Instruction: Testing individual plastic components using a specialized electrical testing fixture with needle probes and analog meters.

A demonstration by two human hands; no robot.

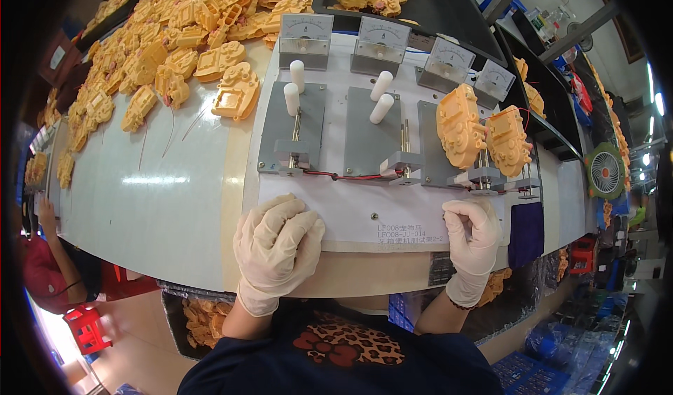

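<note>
My left hand, in a white glove, rests with curled fingers at the front left of a white test board. My right hand, gloved too, is closed at the board's front right. Nothing shows in either hand. Beyond the right hand, two pale orange plastic gear housings sit on the right-hand test stations. The left and middle stations, grey plates with white pegs and metal pins, hold no housing. A red and black wire runs between them.
Several needle meters line the board's back. A large heap of orange housings covers the table's far left. Black trays stand behind. A dark purple cloth hangs by the right edge. Another person's arm is at far left.
</note>
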